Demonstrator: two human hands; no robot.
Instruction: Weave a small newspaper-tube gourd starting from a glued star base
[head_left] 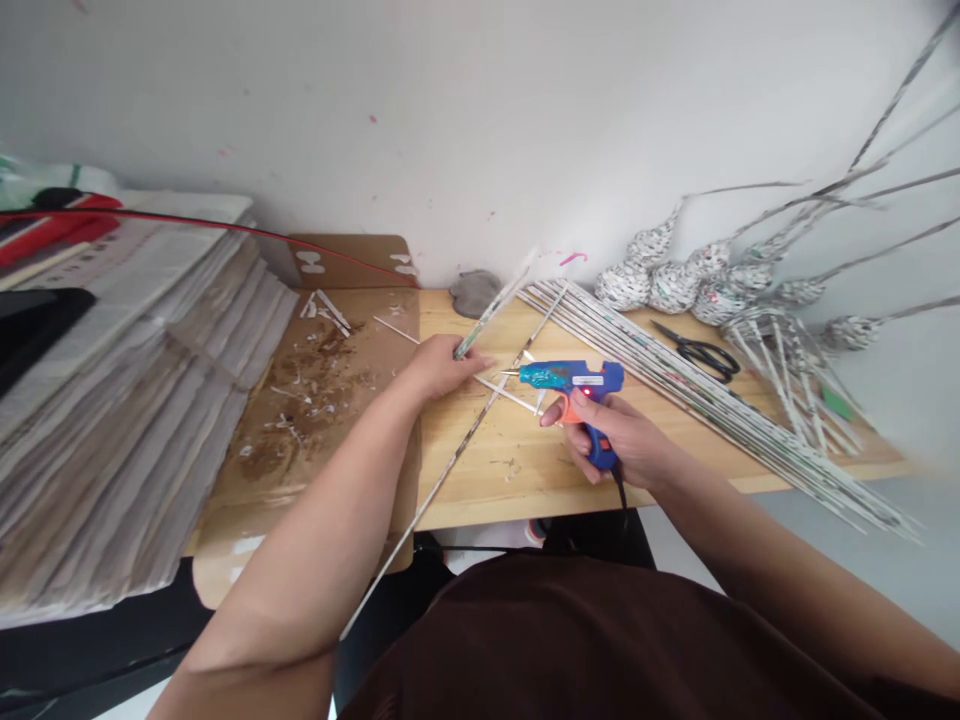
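Pale wooden tabletop (540, 460) against a white wall (465, 130), with my glue gun at work height over crossed paper rods.

My right hand (619, 435) grips the blue hot glue gun (574, 378) by its handle and orange trigger (571, 408), its nozzle pointing left, near the middle of the scene; I cannot tell whether it touches a rod. My left hand (439, 368) is closed on a rolled-newspaper rod (491, 312) slanting to the far right, and a long thin rod (457, 455) crosses another just beside it. Right lie a bundle of newspaper rods (697, 400), black-handled scissors (703, 354) and woven paper gourds (671, 288); left, scraps litter brown cardboard (360, 400) beside a stack of folded newspapers (202, 310).
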